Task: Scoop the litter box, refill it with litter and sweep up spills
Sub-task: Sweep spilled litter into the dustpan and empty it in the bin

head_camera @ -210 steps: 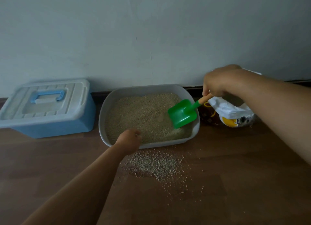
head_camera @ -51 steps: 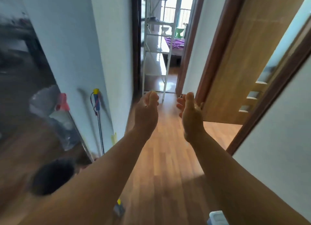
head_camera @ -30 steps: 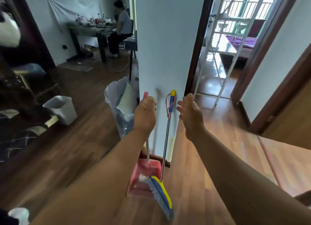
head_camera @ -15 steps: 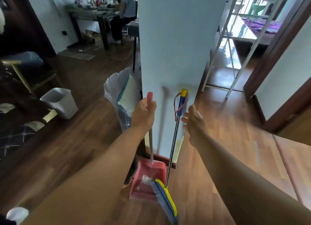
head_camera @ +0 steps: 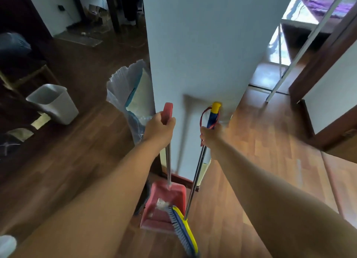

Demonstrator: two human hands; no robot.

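Head view: left hand [head_camera: 159,130] grips dustpan [head_camera: 164,207]; right hand [head_camera: 211,137], blurred, seemingly grips broom [head_camera: 199,172]; wood floor [head_camera: 251,141]

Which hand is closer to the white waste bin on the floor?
Left. The left hand grips the pink dustpan handle, on the side toward the white waste bin. The right hand holds the broom handle, farther right and away from the bin.

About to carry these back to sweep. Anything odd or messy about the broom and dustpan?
The pink dustpan is not empty: a pale clump of debris lies in it, beside the broom head. Otherwise nothing stands out.
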